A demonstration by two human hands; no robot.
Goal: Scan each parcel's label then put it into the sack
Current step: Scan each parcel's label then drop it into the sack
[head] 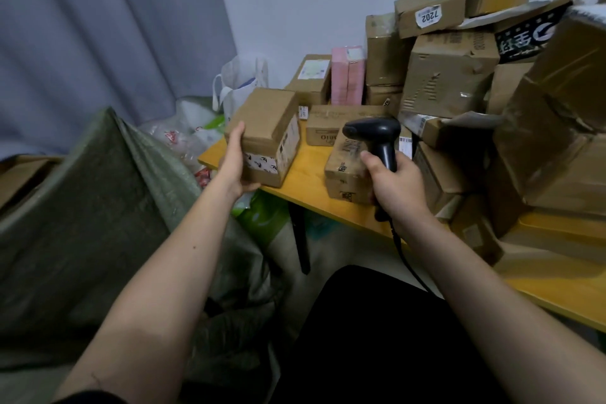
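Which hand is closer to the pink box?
Right, by a small margin. The right hand, gripping the scanner, is below the pink box; the left hand holds a parcel farther left.

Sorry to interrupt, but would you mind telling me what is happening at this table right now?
A person is working through a pile of parcels on a yellow table. The left hand grips a small cardboard box at the table's corner, its label facing right. The right hand holds a black barcode scanner pointed towards that box. A green woven sack stands open to the left, and many boxes are stacked on the table.
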